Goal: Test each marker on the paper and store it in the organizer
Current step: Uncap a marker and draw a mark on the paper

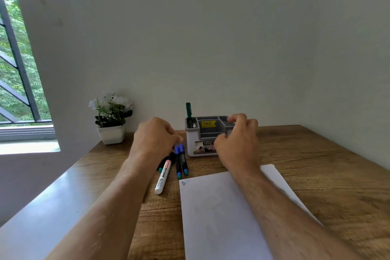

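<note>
A grey and white organizer (pixel 192 140) stands at the back of the wooden table, with one dark green marker (pixel 188 110) upright in its left rear slot. My right hand (pixel 237 143) grips the organizer's right end, fingers on the rim and thumb on the front. My left hand (pixel 155 136) hovers curled over the caps of several markers lying side by side: two blue markers (pixel 182 160), a white whiteboard marker (pixel 163 175) and a dark marker with a green end (pixel 161 165). The white paper (pixel 211 213) lies in front, with a small blue mark (pixel 184 183) in its top left corner.
A small white pot of white flowers (pixel 110 121) stands at the back left of the table (pixel 316 175), close to the wall. A window (pixel 14 74) is at the far left. A second sheet (pixel 274 177) peeks out under the paper's right side.
</note>
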A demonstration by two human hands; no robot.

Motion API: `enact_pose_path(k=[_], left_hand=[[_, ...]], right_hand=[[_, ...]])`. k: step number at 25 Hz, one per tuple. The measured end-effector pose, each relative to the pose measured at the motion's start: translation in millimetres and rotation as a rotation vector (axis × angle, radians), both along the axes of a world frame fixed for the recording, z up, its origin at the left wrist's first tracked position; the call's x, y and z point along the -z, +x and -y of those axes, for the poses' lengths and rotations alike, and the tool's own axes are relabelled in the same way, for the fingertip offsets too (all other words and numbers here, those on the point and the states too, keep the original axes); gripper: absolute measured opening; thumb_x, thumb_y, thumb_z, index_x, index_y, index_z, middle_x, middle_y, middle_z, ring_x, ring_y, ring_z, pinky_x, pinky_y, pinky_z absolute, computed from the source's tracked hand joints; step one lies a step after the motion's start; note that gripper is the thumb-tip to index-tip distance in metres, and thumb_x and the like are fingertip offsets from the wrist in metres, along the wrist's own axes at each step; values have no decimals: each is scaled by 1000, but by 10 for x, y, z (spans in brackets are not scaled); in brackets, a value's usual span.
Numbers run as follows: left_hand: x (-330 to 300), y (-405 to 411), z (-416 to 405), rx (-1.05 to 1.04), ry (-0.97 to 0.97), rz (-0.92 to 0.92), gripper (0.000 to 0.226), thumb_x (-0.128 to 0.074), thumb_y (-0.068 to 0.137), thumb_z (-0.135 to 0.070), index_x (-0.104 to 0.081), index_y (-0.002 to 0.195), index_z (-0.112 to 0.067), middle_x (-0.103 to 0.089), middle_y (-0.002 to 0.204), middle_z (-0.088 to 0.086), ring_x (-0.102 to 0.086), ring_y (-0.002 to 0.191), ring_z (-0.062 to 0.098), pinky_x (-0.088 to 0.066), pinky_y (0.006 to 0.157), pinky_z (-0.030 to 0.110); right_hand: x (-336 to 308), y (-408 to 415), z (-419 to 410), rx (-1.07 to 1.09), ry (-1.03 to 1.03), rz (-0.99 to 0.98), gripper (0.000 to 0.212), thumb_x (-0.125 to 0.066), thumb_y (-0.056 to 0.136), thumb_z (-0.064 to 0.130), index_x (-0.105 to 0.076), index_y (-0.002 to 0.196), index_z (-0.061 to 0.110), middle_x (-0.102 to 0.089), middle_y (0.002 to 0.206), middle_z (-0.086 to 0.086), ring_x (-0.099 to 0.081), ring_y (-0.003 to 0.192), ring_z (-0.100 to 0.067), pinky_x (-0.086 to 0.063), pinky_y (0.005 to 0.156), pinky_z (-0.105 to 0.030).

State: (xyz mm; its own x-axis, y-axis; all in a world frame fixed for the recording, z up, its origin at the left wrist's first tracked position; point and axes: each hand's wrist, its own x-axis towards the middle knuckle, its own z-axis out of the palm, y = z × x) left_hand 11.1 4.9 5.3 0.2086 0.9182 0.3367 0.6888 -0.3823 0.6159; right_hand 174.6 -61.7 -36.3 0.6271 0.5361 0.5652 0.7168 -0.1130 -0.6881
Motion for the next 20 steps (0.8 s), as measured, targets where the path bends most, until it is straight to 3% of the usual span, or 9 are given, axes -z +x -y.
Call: enact_pose_path(k=[4, 7, 10, 20], left_hand=[[109, 70, -20, -6, -20, -106, 27, -81, 76, -43, -66, 70, -21, -64, 67, -5, -58, 63, 6, -44, 53, 23], [226, 196, -69, -7, 15, -275, 38, -80, 72, -55, -70, 84, -20, -64, 72, -4, -62, 67, 12, -56, 64, 29], [262, 259, -101, -30, 41, -434, 47, -76, 73, -59, -67, 97, -20, -57, 76, -3, -58, 71, 15, -51, 65, 31], [316, 332, -60, -82, 74, -561, 49, -72, 79, -57, -63, 110, -20, -63, 93, 3, -60, 82, 21, -47, 67, 34]], right_hand=[[-1, -37, -1, -43, -4, 47, 45, -68, 86, 20, -45, 124, 26, -42, 126, -3, -52, 90, -12, -55, 64, -23], [3, -52, -19, -60, -20, 64, 41, -66, 87, 20, -47, 123, 26, -43, 126, -3, -51, 90, -12, -54, 66, -23], [10, -54, -45, -69, -28, 63, 40, -66, 87, 20, -48, 122, 25, -44, 124, -2, -52, 90, -12, -54, 66, -22], [3, -86, -62, -95, -41, 76, 31, -64, 87, 19, -53, 114, 27, -47, 116, 0, -55, 87, -12, -44, 61, -19]])
